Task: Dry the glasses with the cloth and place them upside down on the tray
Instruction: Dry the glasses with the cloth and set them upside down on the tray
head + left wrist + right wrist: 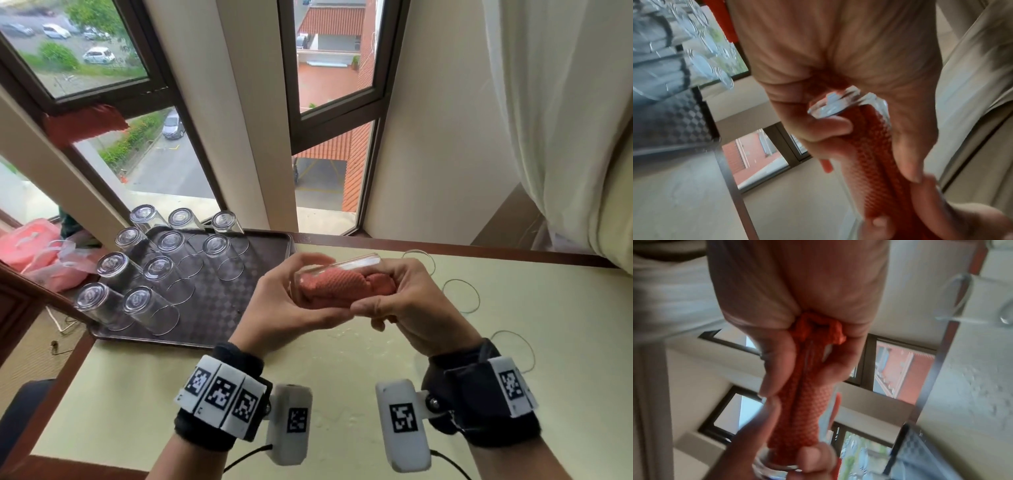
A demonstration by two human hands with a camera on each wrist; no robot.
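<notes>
Glass tumbler (337,270) in hand is held in the air above the worktop (171,394), between the tray (219,308) and the upright glasses (460,296) that wait on the right. The left hand (281,308) has its grip clenched round the base end, fingers and thumb curled on the wall near the thick bottom. The right hand (407,301) has its grip clenched on the orange-red waffle cloth (329,287), which is stuffed into the bowl and bunches out at the mouth.

Long axis: roughly level, running left to right across the body. The base points to the person's left, the open mouth to the right and slightly up and away.

Procedure for this step (drying the inside):
1. Hold the base steady in the left hand; do not squeeze the thin rim.
2. Twist the cloth against the wall with the right hand, or counter-rotate the two hands.
3. Push the cloth fully to the bottom, where water tends to collect.
4. Withdraw the cloth straight along the axis, then wipe the rim and the outside.

Eleven inverted tumblers (161,270) already stand on the tray; its near right part shows bare chequered surface, a likely spot for this one.
</notes>
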